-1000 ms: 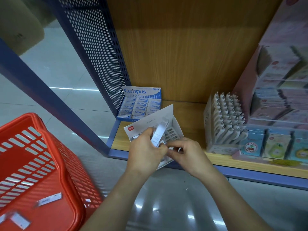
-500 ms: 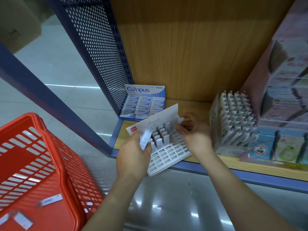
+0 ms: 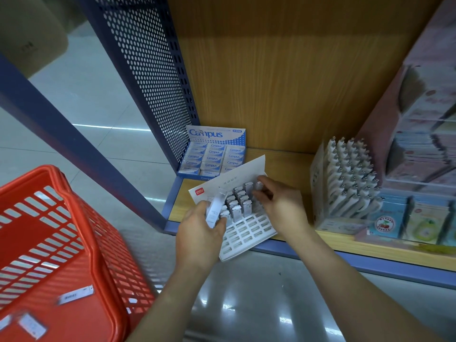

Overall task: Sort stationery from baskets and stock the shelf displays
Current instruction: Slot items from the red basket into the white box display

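At 3 o'clock, a wooden shelf [image 3: 370, 248] runs out past the right edge. At 8 o'clock, a red basket [image 3: 69, 191] is partly out of frame, with blurred white cases [image 3: 74, 296] on its floor. At centre, a white slotted tray [image 3: 249, 233] overhangs the shelf's front edge, partly hidden by both hands. The right hand [image 3: 283, 206] curls its fingers over the tray's standing cases [image 3: 238, 206]; whether it pinches one cannot be told. The left hand [image 3: 199, 233] pinches one case [image 3: 215, 208], nearly upright, at the tray's 9 o'clock side.

Slotted white display box [image 3: 249, 233], rear slots filled, overhangs the shelf [image 3: 291, 166] edge. Slim white case [image 3: 215, 208] tilted at its left.
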Tool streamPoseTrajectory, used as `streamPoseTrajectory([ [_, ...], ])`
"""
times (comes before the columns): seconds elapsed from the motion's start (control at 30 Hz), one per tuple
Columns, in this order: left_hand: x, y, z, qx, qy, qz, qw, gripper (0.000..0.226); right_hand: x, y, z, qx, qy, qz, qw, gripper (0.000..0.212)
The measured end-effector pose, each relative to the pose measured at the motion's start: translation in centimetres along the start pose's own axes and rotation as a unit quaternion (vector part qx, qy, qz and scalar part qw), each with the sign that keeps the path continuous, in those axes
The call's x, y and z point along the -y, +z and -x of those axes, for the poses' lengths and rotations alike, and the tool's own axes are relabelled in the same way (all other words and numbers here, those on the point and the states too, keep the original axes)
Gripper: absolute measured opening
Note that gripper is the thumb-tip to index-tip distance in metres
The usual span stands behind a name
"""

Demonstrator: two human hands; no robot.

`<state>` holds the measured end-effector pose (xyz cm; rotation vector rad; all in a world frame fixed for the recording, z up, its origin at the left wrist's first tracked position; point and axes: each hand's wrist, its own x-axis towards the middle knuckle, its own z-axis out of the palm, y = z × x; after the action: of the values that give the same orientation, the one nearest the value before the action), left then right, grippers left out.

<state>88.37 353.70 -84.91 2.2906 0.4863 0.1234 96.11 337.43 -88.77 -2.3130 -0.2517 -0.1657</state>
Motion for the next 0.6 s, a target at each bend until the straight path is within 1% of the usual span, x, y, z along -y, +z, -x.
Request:
streamPoseTrajectory([
  [0.07, 0.1, 0.2, 0.0, 0.005, 0.002, -0.001, 1.000, 0.017, 0.2, -0.2, -0.1, -0.011, -0.052, -0.002, 0.999, 0.024],
  [0.1, 0.2, 0.2, 0.0, 0.007, 0.003, -0.003, 1.000, 0.017, 0.5, -0.2, -0.1, -0.021, -0.050, -0.034, 0.998, 0.022],
  [0.13, 0.2, 0.2, 0.0, 0.008, 0.003, -0.006, 1.000, 0.017, 0.9, -0.3, -0.3, -0.022, -0.012, -0.089, 0.996, 0.017],
  [0.17, 0.3, 0.3, 0.0, 0.009, 0.002, -0.008, 1.000, 0.018, 1.3, -0.4, -0.5, -0.013, 0.051, -0.166, 0.985, 0.011],
  [0.2, 0.3, 0.3, 0.0, 0.010, 0.000, -0.004, 1.000, 0.018, 1.7, -0.6, -0.8, 0.002, 0.114, -0.234, 0.965, 0.010],
  [0.23, 0.3, 0.3, 0.0, 0.011, -0.001, 0.000, 1.000, 0.019, 1.9, -0.8, -1.0, 0.015, 0.158, -0.286, 0.945, 0.011],
  [0.33, 0.3, 0.3, 0.0, 0.008, -0.002, -0.001, 1.000, 0.019, 2.3, -1.2, -1.7, 0.047, 0.187, -0.293, 0.937, 0.007],
  [0.4, 0.4, 0.3, 0.0, 0.008, -0.004, -0.001, 1.000, 0.017, 2.3, -1.4, -2.1, 0.037, 0.199, -0.288, 0.936, 0.007],
  [0.47, 0.4, 0.4, 0.0, 0.008, -0.004, 0.001, 1.000, 0.015, 2.3, -1.6, -2.3, 0.033, 0.210, -0.257, 0.943, 0.005],
  [0.53, 0.4, 0.4, 0.0, 0.007, 0.003, -0.007, 1.000, 0.015, 2.3, -1.5, -2.0, 0.059, 0.205, -0.212, 0.954, 0.007],
  [0.6, 0.2, 0.4, 0.0, 0.004, 0.018, -0.022, 1.000, 0.014, 2.3, -1.0, -1.3, 0.083, 0.218, -0.243, 0.941, 0.009],
])
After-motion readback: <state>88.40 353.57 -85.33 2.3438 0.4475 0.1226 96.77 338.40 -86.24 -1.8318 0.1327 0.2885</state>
